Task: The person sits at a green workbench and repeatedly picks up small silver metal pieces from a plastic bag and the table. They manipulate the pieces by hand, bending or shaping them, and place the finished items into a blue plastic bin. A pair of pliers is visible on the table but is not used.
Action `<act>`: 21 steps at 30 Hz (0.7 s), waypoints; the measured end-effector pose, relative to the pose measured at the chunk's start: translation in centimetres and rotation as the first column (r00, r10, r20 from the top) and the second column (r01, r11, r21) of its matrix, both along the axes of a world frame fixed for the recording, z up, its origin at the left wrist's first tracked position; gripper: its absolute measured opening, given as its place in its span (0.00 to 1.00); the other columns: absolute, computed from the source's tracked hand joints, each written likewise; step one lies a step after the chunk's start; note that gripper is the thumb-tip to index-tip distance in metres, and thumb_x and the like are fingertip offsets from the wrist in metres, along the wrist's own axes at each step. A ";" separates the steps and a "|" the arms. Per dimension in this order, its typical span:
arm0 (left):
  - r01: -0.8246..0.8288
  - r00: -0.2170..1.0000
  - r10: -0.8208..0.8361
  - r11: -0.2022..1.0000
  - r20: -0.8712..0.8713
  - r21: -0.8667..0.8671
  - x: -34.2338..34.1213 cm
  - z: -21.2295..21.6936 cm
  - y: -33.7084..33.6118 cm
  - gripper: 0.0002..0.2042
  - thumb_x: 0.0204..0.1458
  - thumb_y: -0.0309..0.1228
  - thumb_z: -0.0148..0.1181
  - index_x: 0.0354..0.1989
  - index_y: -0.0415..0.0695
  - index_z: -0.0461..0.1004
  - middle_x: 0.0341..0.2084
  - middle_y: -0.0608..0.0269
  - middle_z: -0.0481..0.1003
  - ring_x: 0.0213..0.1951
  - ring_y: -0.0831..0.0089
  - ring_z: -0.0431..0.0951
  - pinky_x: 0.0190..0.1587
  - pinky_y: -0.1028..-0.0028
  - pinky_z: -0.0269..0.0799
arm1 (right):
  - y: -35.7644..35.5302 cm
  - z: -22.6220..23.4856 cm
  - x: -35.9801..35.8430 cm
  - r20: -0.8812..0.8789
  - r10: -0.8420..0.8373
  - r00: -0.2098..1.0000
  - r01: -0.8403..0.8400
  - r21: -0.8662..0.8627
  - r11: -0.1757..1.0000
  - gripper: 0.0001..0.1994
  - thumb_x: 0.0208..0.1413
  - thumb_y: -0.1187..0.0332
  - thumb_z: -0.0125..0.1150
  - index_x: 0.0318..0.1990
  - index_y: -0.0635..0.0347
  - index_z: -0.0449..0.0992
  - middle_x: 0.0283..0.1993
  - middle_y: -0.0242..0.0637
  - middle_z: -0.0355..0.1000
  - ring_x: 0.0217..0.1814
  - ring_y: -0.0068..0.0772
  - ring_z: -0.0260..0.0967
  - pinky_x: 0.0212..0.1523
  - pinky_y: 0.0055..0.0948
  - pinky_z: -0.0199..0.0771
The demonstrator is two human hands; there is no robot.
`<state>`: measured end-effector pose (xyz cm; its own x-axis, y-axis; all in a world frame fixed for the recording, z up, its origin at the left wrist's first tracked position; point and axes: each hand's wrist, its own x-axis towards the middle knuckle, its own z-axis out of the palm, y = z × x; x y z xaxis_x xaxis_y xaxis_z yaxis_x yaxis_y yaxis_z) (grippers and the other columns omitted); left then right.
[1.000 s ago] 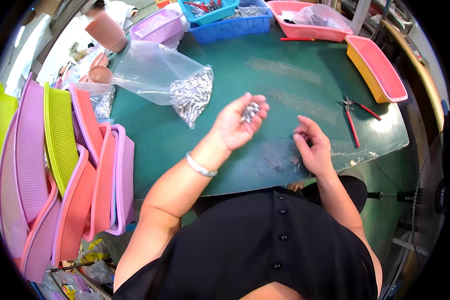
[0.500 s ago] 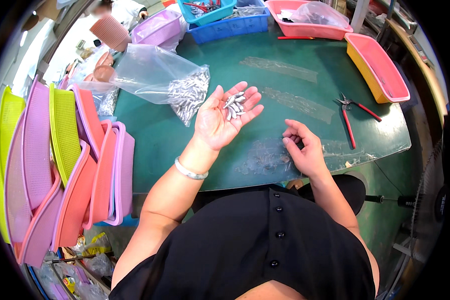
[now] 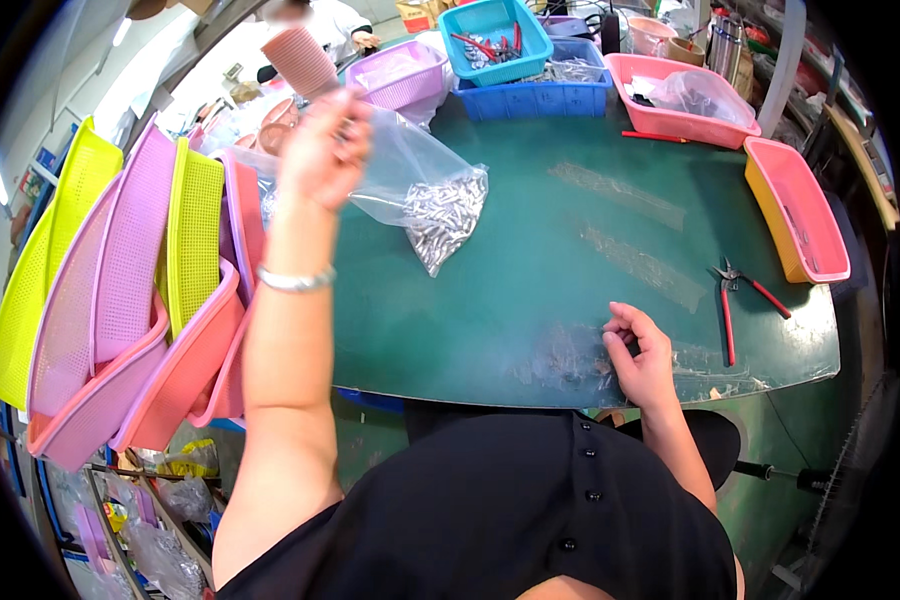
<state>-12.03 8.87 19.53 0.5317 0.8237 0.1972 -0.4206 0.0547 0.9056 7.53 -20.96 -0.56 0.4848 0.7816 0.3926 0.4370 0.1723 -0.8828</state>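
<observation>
My left hand (image 3: 322, 150) is raised at the upper left, over the clear plastic bag's mouth end. Motion blurs it, but its fingers are curled and grey bits of the small silver metal pieces show among them. The clear bag (image 3: 395, 165) lies on the table, with a heap of the same silver pieces (image 3: 445, 215) in its near right end. My right hand (image 3: 642, 355) rests at the table's near edge, fingers loosely bent and apart from the thumb, nothing seen in it. To its right lie red-handled pliers (image 3: 728, 280), jaws away from me.
Stacked purple, green and coral baskets (image 3: 135, 270) crowd the left side. Behind stand a blue bin (image 3: 535, 100) with a teal basket (image 3: 495, 45) on it, and a pink tray (image 3: 680, 95). A yellow-and-pink bin (image 3: 795, 210) is at the right. Another person (image 3: 335, 25) sits beyond the table.
My left hand has swung left and up from above the table, and its open palm with silver pieces has turned and curled. The whole view has shifted; my right hand keeps its pose.
</observation>
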 end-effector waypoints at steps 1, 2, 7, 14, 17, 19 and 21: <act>-0.107 0.994 0.109 0.992 -0.030 0.060 -0.8 1.5 2.6 0.07 0.53 0.28 0.52 0.37 0.38 0.68 0.24 0.65 0.68 0.20 0.84 0.62 0.15 0.90 0.53 | 0.0 0.0 0.0 0.004 -0.001 1.000 0.001 0.003 1.000 0.18 0.44 0.81 0.58 0.46 0.63 0.70 0.32 0.34 0.70 0.32 0.23 0.66 0.35 0.21 0.66; -0.210 0.975 0.218 0.970 -0.053 0.121 -1.5 2.8 5.1 0.05 0.52 0.27 0.53 0.34 0.39 0.69 0.22 0.64 0.69 0.19 0.83 0.63 0.14 0.89 0.53 | 0.0 0.0 0.0 0.008 -0.002 1.000 0.002 0.004 1.000 0.18 0.44 0.81 0.58 0.46 0.63 0.70 0.32 0.34 0.70 0.32 0.23 0.66 0.34 0.21 0.66; -0.129 0.702 0.199 0.980 -0.684 0.152 -3.7 2.8 13.4 0.08 0.50 0.26 0.56 0.36 0.37 0.69 0.25 0.61 0.70 0.22 0.78 0.66 0.19 0.85 0.62 | 0.2 0.3 -0.4 -0.004 0.027 1.000 -0.027 0.001 1.000 0.17 0.44 0.81 0.58 0.45 0.64 0.70 0.32 0.35 0.70 0.32 0.24 0.67 0.33 0.21 0.67; 0.238 0.470 -0.276 0.954 -0.838 -0.181 -0.8 1.1 11.3 0.16 0.52 0.36 0.53 0.45 0.38 0.70 0.42 0.55 0.71 0.43 0.63 0.73 0.46 0.65 0.73 | 0.1 0.2 -0.2 0.028 0.010 1.000 -0.009 -0.033 0.999 0.15 0.45 0.80 0.57 0.44 0.65 0.71 0.30 0.35 0.70 0.29 0.24 0.67 0.32 0.21 0.67; 0.226 0.262 0.180 0.944 -0.948 0.242 -0.1 2.6 8.2 0.18 0.52 0.40 0.51 0.45 0.41 0.70 0.40 0.58 0.71 0.39 0.68 0.73 0.42 0.70 0.73 | 0.0 0.1 0.0 0.064 -0.015 0.998 0.018 -0.042 0.999 0.14 0.46 0.80 0.57 0.43 0.65 0.71 0.30 0.35 0.70 0.28 0.23 0.66 0.30 0.21 0.67; 0.070 0.351 0.482 0.842 -0.803 0.536 -2.2 3.1 9.0 0.18 0.52 0.42 0.53 0.45 0.42 0.72 0.37 0.61 0.71 0.34 0.73 0.71 0.36 0.76 0.70 | 0.2 0.0 -0.2 0.039 0.005 0.999 -0.004 -0.035 0.999 0.14 0.46 0.79 0.57 0.43 0.65 0.71 0.30 0.35 0.70 0.27 0.22 0.66 0.29 0.20 0.66; -0.219 0.695 0.604 0.695 -0.391 0.685 -4.5 1.4 10.6 0.21 0.52 0.41 0.53 0.46 0.36 0.70 0.34 0.62 0.74 0.39 0.72 0.71 0.39 0.74 0.66 | 0.3 0.0 -0.3 0.017 0.001 1.000 -0.001 -0.026 1.000 0.14 0.46 0.79 0.57 0.44 0.65 0.71 0.29 0.34 0.70 0.26 0.21 0.64 0.27 0.19 0.66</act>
<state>-16.56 19.44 20.88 0.3243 0.8163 0.4780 0.3165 -0.5698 0.7584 7.25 -20.62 -0.55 0.4777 0.7922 0.3799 0.4514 0.1496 -0.8797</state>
